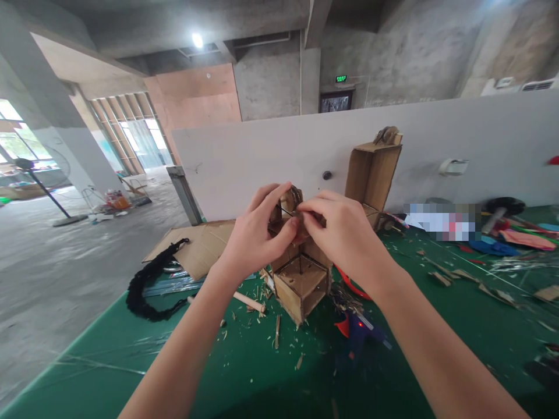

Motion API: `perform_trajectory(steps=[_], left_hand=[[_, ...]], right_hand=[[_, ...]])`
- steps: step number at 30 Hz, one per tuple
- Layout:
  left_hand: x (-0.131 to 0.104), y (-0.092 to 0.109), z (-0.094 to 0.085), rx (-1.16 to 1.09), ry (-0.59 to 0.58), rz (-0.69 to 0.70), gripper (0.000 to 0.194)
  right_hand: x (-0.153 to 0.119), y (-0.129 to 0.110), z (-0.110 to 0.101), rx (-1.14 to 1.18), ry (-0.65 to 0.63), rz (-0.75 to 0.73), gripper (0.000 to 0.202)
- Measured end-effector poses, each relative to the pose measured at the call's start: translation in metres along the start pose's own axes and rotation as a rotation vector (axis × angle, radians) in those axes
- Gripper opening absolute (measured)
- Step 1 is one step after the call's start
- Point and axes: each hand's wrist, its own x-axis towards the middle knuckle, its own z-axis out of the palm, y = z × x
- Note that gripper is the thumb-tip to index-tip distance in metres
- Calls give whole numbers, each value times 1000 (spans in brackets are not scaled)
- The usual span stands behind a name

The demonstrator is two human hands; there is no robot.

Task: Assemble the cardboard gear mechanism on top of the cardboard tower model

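Observation:
A small cardboard model [301, 285] stands upright on the green table, with a box-like base and a thin dark rod rising from it. At its top is a round cardboard piece [293, 198], partly covered by my fingers. My left hand [264, 230] grips the upper part from the left, thumb in front and index finger reaching up beside the round piece. Against the top from the right is my right hand [343, 230], its thumb and fingertips pinched together. What lies between those right fingertips is too small and hidden to make out.
Behind on the right stands a taller cardboard structure [371, 180]. A blue glue gun [360, 337] with a red light lies at front right. Around the model are cardboard scraps, a wooden stick [248, 302] and a black fuzzy strand [151, 285]. A white partition [262, 157] borders the table's back.

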Motion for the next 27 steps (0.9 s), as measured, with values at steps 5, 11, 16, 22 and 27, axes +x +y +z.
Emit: perform_trajectory(steps=[5,11,16,22,27], left_hand=[[1,-1,0,7,-18,-31,54],[1,-5,1,-12,-12,-27,64],[1,-3,0,-26,-13,-48,50],[2,-3,1,-5,17,-41,48],[2,-6,3,-1,8,-71,51]], right_hand=[[0,-1,-1,12,8,-7,22],[1,0,0,19,11,6,22],[0,0,0,24,8,14,23],[1,-1,-1,28,0,30,23],[1,-1,-2,31,13,29,24]])
